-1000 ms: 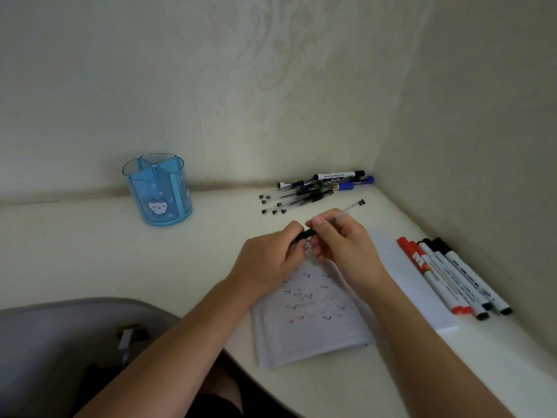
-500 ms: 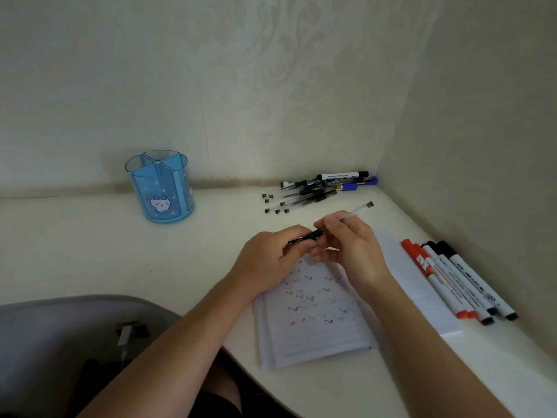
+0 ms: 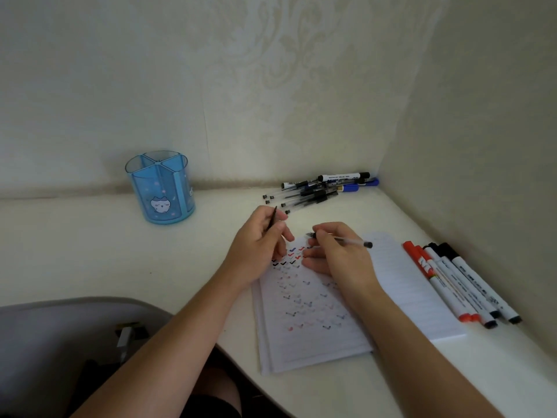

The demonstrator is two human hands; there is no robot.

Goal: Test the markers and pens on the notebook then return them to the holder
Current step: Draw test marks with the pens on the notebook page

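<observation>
At a white corner desk (image 3: pixel 90 251), an open notebook (image 3: pixel 416 297) lay before a seated person, its left page rowed with tick marks in black, red and blue. A blue divided holder (image 3: pixel 161 188) stood well apart to the left, against the wall, with no pens rising from it. Four markers (image 3: pixel 452 282) lay side by side just beside the notebook's right edge, and a pile of pens (image 3: pixel 313 194) sat in the back corner. The right hand (image 3: pixel 334 254) pinched a clear-barrelled pen (image 3: pixel 349 241) over the top of the page, tip pointing left. The left hand (image 3: pixel 259 242) pinched what looked like its dark cap (image 3: pixel 272 218), held apart from the pen. The pen appeared light, stiff and smooth, best gripped near the tip for a test stroke and mid-barrel for carrying. The way to the holder looked open, though the left hand lay between, and the small cap could easily slip loose.
</observation>
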